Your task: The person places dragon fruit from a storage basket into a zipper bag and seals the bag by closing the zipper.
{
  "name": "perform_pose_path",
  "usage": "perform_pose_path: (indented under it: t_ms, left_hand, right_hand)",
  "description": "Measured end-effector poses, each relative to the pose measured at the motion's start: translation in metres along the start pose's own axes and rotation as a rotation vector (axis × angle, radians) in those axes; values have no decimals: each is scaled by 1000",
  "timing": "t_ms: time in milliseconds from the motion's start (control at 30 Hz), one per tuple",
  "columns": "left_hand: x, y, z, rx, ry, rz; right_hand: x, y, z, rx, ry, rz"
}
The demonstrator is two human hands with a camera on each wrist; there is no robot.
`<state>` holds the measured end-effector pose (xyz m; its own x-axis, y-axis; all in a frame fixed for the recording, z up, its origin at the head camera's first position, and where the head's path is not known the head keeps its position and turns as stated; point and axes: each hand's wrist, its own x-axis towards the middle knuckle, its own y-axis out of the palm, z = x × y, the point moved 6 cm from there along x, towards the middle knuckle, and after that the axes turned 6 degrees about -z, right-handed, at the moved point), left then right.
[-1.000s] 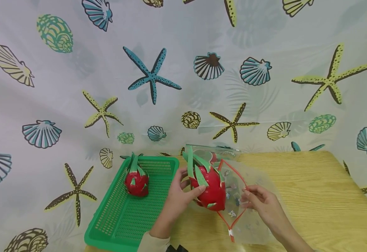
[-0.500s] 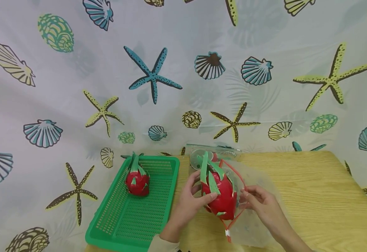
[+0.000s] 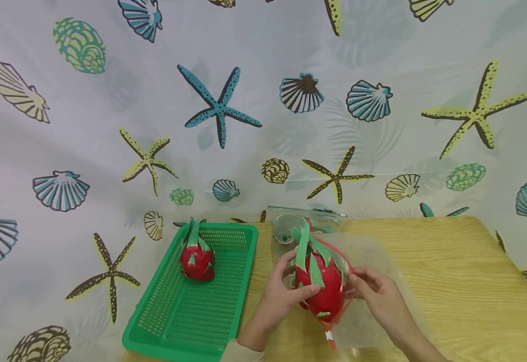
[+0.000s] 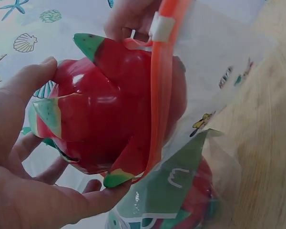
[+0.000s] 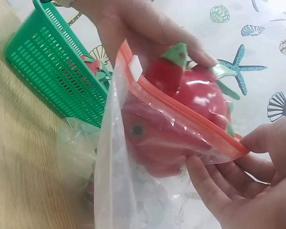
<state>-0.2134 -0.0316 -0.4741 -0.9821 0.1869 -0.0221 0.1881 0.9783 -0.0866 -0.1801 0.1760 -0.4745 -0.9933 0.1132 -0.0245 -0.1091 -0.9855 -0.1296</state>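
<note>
My left hand (image 3: 286,291) grips a red dragon fruit (image 3: 328,296) with green-tipped scales, thumb on its near side and fingers behind it. The fruit's lower end sits inside the mouth of a clear zip bag (image 5: 117,176) with an orange-red zip strip and white slider (image 5: 135,67). My right hand (image 3: 378,291) pinches the bag's far-right edge at the strip, holding the mouth apart. In the right wrist view the bag's film covers the fruit's end, while the leafy end sticks out. The left wrist view shows the strip (image 4: 162,95) crossing the fruit.
Left on the wooden table (image 3: 448,281) stands a green plastic basket (image 3: 249,266) with another dragon fruit (image 3: 197,261) in its far-left part. Behind my hands lies a second clear bag (image 3: 310,215) with red fruit inside. A shell-patterned cloth (image 3: 263,130) hangs behind the table.
My left hand has moved the dragon fruit to the right and slightly down, from in front of the bag into its mouth. My right hand has stayed nearly still at the bag's edge.
</note>
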Motion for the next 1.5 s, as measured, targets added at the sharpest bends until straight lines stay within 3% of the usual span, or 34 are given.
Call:
perform_pose_path:
  t_ms: [133, 300, 533, 733, 1067, 1333, 1500]
  left_hand:
    - [0, -1, 6, -5, -15, -11]
    - [0, 5, 10, -113, -64, 85]
    - [-2, 8, 9, -91, -10, 152]
    - [-2, 7, 14, 24, -31, 75]
    - [-3, 5, 15, 118, -57, -31]
    - [-4, 1, 3, 124, 115, -102]
    - [-3, 6, -3, 126, 182, -139]
  right_hand:
    - [-1, -1, 1, -3, -19, -16]
    - [-2, -2, 2, -16, -24, -31]
    - [-2, -9, 4, -21, -39, -55]
    - [-3, -12, 7, -2, -65, -51]
    - [-3, -13, 10, -12, -47, -90]
    - [-1, -14, 9, -29, -35, -125]
    - [-2, -13, 8, -2, 1, -123]
